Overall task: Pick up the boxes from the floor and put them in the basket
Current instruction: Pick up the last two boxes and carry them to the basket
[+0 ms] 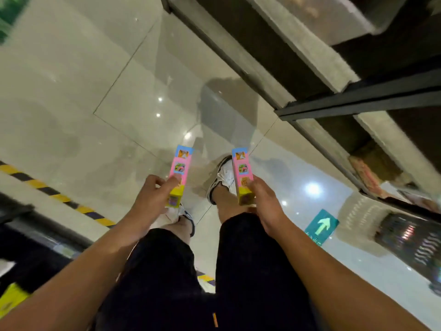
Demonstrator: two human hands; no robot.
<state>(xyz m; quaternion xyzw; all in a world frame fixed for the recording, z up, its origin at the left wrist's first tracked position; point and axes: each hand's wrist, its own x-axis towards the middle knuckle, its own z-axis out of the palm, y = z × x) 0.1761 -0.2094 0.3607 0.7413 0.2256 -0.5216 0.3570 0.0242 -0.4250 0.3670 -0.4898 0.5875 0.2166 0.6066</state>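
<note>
Head cam: I've got 2 boxes up off the floor, left hand (152, 194) gripping left box (180, 170), right hand (263, 201) gripping right box (242, 173), both above my shoes. Carry step, I reckon; basket not in view, so next I need to find it.

Dim indoor light falls from overhead lamps, which glare as white spots on the glossy floor (133, 96), the brightest at the near right. Soft shadows pool at the far centre. Motion blur smears the edges, and wide-angle distortion bends the far right.
</note>
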